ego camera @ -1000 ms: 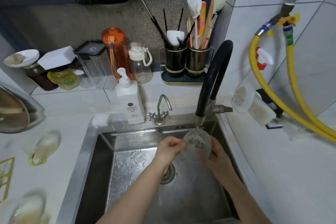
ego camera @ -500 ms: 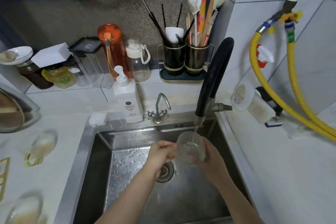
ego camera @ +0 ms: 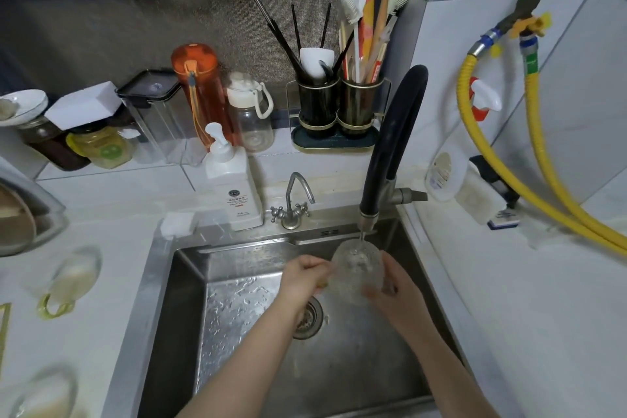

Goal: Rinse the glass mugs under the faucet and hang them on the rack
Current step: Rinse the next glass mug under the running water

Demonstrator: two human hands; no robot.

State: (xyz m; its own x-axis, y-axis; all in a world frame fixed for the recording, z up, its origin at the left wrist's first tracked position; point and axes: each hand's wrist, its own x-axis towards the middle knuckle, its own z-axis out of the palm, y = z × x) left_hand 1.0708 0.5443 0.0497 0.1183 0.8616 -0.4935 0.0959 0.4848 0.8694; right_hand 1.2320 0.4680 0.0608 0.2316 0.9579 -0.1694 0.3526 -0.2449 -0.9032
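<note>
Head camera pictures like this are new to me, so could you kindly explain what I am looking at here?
There is no machine: a person wears a camera on the head, looking down at their own two hands over a steel sink. The left hand pinches the yellow handle and the right hand cups the side of a glass mug under the black faucet, whose water runs onto it. Two more glass mugs lie on the white counter at left.

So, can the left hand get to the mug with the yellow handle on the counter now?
Probably not yet. The left hand grips the glass mug under the faucet. The yellow-handled mug lies unobstructed on the counter, once that hand lets go.
</note>
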